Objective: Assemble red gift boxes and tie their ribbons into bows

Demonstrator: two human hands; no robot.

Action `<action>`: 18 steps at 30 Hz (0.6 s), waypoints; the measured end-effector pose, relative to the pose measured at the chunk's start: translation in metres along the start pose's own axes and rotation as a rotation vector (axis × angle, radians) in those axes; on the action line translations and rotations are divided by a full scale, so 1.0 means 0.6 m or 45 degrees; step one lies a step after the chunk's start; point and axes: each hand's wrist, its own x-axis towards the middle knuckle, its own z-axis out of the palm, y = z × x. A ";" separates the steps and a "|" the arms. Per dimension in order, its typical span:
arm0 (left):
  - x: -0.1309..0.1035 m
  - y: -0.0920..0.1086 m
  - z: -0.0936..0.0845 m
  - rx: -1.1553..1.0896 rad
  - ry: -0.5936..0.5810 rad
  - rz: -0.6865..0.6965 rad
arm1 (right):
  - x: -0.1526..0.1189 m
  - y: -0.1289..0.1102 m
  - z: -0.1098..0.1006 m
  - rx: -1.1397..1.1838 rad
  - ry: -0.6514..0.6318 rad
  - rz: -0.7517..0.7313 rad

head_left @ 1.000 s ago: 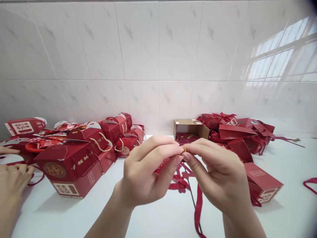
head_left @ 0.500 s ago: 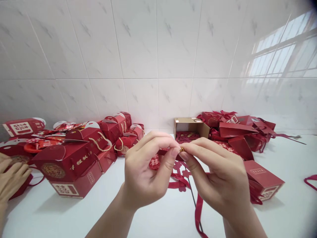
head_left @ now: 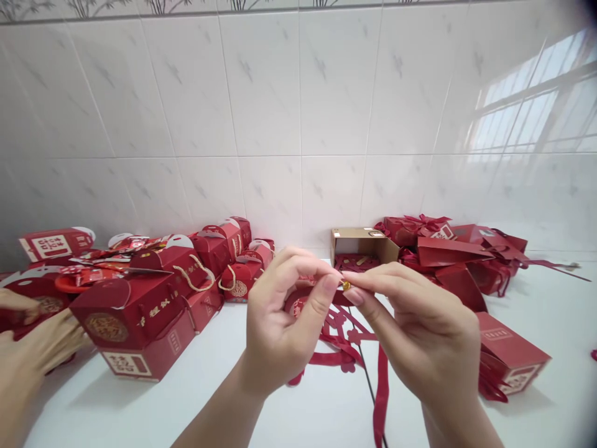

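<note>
Both hands meet in the middle of the head view, above the white table. My left hand [head_left: 289, 317] pinches something too small to make out, its thumb and forefinger tips beside a tiny gold bell-like piece [head_left: 346, 285]. My right hand [head_left: 415, 330] holds that gold piece between thumb and forefinger. Behind and beneath the fingers are red cut-out shapes [head_left: 354, 336] and a red ribbon [head_left: 380, 392] that hangs toward the front. Part of a round red tag [head_left: 298, 306] shows behind my left hand.
Red gift boxes [head_left: 125, 311] and a red tray [head_left: 74, 283] of wrapped sweets stand left. Another person's hands [head_left: 41, 339] are at far left. An open cardboard box [head_left: 387, 247] stands behind my hands; red boxes [head_left: 510, 351] and ribbons lie right.
The camera view has tilted up slightly. My hands remain pinched together, and the gold piece shows more clearly. The other person's hands reach farther in from the left.
</note>
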 end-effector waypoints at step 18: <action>0.014 -0.006 -0.012 0.213 0.031 -0.210 | 0.004 0.013 -0.008 0.008 0.128 0.255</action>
